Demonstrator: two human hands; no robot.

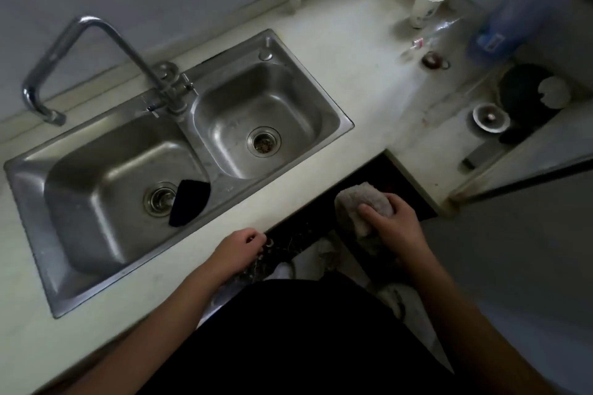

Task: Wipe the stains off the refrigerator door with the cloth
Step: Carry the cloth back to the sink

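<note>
As the right hand (pixel 395 222) grips it, the cloth (pixel 359 202) points forward.

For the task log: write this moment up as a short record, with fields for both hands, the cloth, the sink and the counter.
right hand: grips the cloth, held off the counter
left hand: fingers loosely curled, holds nothing, by the counter edge
sink: two steel basins; dark item in the left one
faucet: spout points left
counter items: paper cup and blue bottle, far right
stage: cloth in hand, not on any door
</note>
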